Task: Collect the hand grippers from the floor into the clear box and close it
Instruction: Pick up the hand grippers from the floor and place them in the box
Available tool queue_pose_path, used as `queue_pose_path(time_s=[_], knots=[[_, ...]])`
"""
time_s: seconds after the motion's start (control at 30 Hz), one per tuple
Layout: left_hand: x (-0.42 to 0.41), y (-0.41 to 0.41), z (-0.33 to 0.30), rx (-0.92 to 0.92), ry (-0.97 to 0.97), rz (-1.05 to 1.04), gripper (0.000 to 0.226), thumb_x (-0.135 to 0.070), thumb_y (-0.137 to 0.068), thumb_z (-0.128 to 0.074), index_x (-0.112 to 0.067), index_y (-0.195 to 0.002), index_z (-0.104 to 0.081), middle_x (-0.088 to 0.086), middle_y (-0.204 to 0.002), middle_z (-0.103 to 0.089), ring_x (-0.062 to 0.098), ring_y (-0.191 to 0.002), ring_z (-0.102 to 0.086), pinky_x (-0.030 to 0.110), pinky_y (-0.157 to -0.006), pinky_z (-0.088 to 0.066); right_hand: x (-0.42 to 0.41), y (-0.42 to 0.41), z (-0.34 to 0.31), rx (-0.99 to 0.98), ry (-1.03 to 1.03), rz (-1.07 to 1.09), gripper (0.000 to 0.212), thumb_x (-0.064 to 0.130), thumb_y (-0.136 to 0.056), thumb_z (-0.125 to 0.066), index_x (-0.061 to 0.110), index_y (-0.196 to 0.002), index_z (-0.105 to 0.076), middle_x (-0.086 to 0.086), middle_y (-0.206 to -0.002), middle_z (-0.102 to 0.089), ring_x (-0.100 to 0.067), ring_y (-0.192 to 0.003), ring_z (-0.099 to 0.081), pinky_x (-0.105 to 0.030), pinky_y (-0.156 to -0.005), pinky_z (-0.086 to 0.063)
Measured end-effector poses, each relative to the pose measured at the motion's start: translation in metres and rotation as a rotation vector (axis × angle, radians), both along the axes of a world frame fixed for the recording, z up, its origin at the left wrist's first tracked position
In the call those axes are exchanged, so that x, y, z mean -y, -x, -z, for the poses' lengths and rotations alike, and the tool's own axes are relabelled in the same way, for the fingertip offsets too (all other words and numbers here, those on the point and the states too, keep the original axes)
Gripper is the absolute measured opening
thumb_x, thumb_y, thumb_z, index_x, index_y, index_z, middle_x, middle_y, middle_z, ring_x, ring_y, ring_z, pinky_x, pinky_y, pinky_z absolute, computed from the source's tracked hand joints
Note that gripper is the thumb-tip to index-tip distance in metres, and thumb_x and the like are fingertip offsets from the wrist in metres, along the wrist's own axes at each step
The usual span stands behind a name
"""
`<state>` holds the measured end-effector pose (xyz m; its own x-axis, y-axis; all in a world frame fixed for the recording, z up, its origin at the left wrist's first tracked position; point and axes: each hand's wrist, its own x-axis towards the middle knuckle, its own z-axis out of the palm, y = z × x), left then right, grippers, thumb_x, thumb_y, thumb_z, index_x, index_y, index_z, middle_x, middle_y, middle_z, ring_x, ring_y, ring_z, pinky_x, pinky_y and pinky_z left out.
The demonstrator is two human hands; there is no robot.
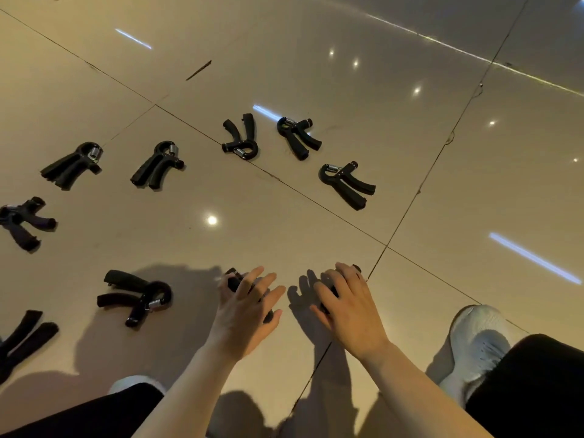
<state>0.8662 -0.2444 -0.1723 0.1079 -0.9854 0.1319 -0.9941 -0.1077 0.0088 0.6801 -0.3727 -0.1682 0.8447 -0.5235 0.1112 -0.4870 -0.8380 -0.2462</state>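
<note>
One hand gripper (pixel 235 281) at 6 o'clock on the floor (pixel 284 216) was covered by the left hand (pixel 245 314), another by the right hand (pixel 349 306), grip closure indeterminable; rigid, light, best taken by the padded handles.

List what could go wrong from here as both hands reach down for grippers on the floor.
1. Each hand, left hand and right hand, covers a gripper on the glossy floor; a loose hold could let one slide or drop.
2. The clear box is out of view, so carrying two at once may be awkward.
3. Grippers lie far apart, one cut off at the left edge, another far ahead; some could be missed.
</note>
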Motion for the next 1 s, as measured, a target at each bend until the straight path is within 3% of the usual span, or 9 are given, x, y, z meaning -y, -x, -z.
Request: queue_pose_path(time_s=[0.13, 0.2, 0.3, 0.47, 0.63, 0.77, 0.9, 1.0], knots=[[0.012, -0.005, -0.006, -0.026, -0.014, -0.035, 0.041, -0.039, -0.066, -0.077, -0.026, -0.104, -0.069, -0.001, -0.122, -0.061, 0.022, -0.118, -0.043, 0.05, -0.082, -0.042, 0.008, -0.015, -0.012, 0.029, -0.103, 0.095, 0.032, 0.024, -0.07, -0.081, 0.011, -0.094, -0.065, -0.014, -0.111, -0.06, -0.034, -0.104, -0.057, -0.043, -0.083, -0.051], [0.017, -0.008, -0.014, -0.077, 0.032, -0.054, 0.037, -0.042, -0.072, -0.068, -0.026, -0.105, -0.068, 0.0, -0.124, -0.059, 0.023, -0.118, -0.044, 0.045, -0.079, -0.046, 0.013, -0.015, -0.03, 0.064, -0.174, 0.155, 0.039, 0.025, -0.065, -0.085, 0.011, -0.097, -0.067, -0.015, -0.113, -0.06, -0.032, -0.102, -0.059, -0.039, -0.081, -0.053], [0.033, -0.005, -0.048, -0.115, 0.063, -0.101, 0.043, -0.05, -0.077, -0.044, -0.027, -0.106, -0.066, -0.002, -0.126, -0.055, 0.021, -0.117, -0.041, 0.044, -0.079, -0.048, 0.019, -0.01, -0.073, 0.093, -0.136, 0.152, 0.043, 0.031, -0.068, -0.083, 0.015, -0.104, -0.065, -0.012, -0.119, -0.057, -0.031, -0.109, -0.054, -0.039, -0.082, -0.052], [0.053, 0.01, -0.143, -0.164, 0.197, -0.051, 0.044, -0.054, -0.08, -0.043, -0.029, -0.112, -0.06, -0.002, -0.127, -0.054, 0.018, -0.118, -0.039, 0.048, -0.084, -0.047, 0.029, 0.008, -0.178, 0.154, -0.075, 0.204, 0.045, 0.046, -0.081, -0.067, 0.024, -0.12, -0.058, 0.0, -0.137, -0.042, -0.019, -0.127, -0.034, -0.029, -0.097, -0.038], [0.048, 0.02, -0.254, -0.2, 0.422, 0.091, 0.042, -0.054, -0.084, -0.044, -0.025, -0.104, -0.065, -0.005, -0.112, -0.062, 0.014, -0.114, -0.041, 0.046, -0.083, -0.046, 0.02, 0.046, -0.287, 0.21, 0.011, 0.202, 0.04, 0.047, -0.085, -0.061, 0.029, -0.121, -0.056, 0.007, -0.132, -0.043, -0.01, -0.123, -0.033, -0.02, -0.095, -0.031], [0.029, 0.029, -0.329, -0.225, 0.496, 0.233, 0.055, -0.064, -0.089, -0.032, -0.023, -0.108, -0.063, -0.006, -0.112, -0.06, 0.014, -0.116, -0.041, 0.04, -0.087, -0.037, -0.001, 0.08, -0.353, 0.28, 0.085, 0.186, 0.035, 0.044, -0.085, -0.06, 0.025, -0.115, -0.061, 0.006, -0.126, -0.047, -0.005, -0.117, -0.033, -0.019, -0.092, -0.03], [-0.008, 0.044, -0.344, -0.364, 0.56, 0.248, 0.042, -0.053, -0.087, -0.041, -0.023, -0.107, -0.061, -0.012, -0.104, -0.057, 0.015, -0.105, -0.047, 0.043, -0.087, -0.042, -0.031, 0.111, -0.385, 0.314, 0.071, 0.215, 0.033, 0.043, -0.083, -0.064, 0.026, -0.112, -0.061, 0.01, -0.122, -0.045, -0.002, -0.114, -0.031, -0.019, -0.091, -0.031], [-0.018, 0.071, -0.341, -0.503, 0.539, 0.182, 0.044, -0.056, -0.083, -0.043, -0.024, -0.105, -0.063, -0.016, -0.102, -0.055, 0.009, -0.102, -0.043, 0.037, -0.088, -0.04, -0.051, 0.131, -0.385, 0.333, -0.008, 0.266, 0.031, 0.041, -0.081, -0.066, 0.028, -0.109, -0.06, 0.013, -0.118, -0.044, -0.003, -0.114, -0.034, -0.02, -0.09, -0.031]])
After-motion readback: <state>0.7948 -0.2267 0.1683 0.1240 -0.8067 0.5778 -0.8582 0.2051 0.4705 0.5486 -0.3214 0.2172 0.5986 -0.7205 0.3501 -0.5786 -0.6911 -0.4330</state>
